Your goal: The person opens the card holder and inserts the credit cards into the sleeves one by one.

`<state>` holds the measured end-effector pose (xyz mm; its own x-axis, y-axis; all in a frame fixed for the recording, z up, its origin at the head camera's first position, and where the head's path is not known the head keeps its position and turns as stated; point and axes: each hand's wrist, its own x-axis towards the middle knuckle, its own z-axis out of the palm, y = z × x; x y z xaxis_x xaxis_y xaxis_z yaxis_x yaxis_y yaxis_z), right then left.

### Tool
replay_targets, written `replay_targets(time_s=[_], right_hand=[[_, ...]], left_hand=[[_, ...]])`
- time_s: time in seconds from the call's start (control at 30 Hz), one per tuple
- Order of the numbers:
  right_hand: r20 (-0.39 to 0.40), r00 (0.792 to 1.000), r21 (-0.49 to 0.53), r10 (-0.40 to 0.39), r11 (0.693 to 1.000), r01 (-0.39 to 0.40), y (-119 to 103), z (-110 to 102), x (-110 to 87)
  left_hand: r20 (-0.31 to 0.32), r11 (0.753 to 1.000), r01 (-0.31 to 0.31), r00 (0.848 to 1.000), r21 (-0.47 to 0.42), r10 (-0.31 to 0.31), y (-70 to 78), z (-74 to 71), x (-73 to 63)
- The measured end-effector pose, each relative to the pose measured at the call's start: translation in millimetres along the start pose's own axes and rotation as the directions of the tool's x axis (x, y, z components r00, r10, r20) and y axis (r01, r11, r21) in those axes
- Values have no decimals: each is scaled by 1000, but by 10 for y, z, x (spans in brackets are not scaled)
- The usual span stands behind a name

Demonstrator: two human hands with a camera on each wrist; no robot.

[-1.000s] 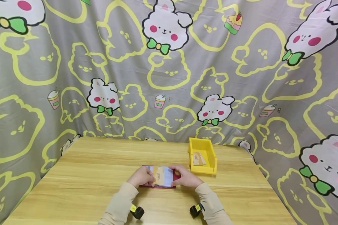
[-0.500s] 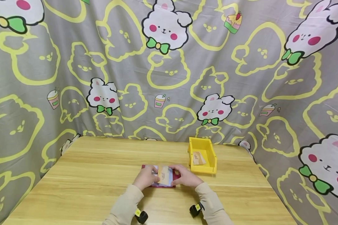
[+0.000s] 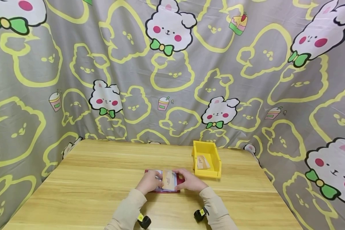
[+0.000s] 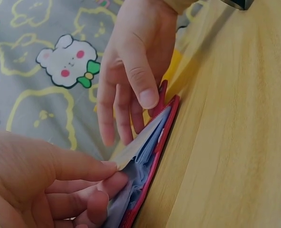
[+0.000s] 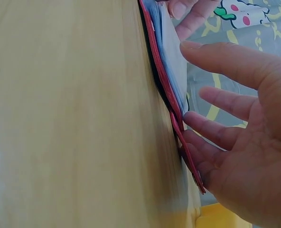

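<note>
A red card holder with clear plastic sleeves lies spread on the wooden table. Over its right part is a tan card with small printing. My left hand pinches the card's left edge between thumb and forefinger, seen close up in the left wrist view. At the right end of the holder, my right hand has its fingers extended. In the right wrist view its lower fingers touch the red cover flap, and its thumb is beside the sleeve edges.
Behind and right of the hands stands a yellow bin with a few tan cards in it. A grey cartoon-print curtain rises along the table's back and sides.
My left hand has moved right with the card, which now lies farther right over the sleeves, near my right hand. The right hand has stayed nearly still.
</note>
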<state>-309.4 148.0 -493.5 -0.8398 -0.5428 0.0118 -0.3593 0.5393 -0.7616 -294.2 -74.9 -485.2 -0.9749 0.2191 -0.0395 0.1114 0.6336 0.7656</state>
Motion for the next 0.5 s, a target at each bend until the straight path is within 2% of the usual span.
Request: replay_targets(time_s=[0.17,0.4,0.5], right_hand=[[5,1000,-14,12,1000,-12,14,2,-7],[17,1000,-57,25,998,-24,16,4,-8],[15,1000,-48,27,999,-26,16,-5,-5]], left_hand=[[-2,1000,-6,1000,-18,6,-13,9,1],[-11,998,25,1000,-49,-26,-11,22,5],[-11,999,20,1000,-50,-21,-7,22,10]])
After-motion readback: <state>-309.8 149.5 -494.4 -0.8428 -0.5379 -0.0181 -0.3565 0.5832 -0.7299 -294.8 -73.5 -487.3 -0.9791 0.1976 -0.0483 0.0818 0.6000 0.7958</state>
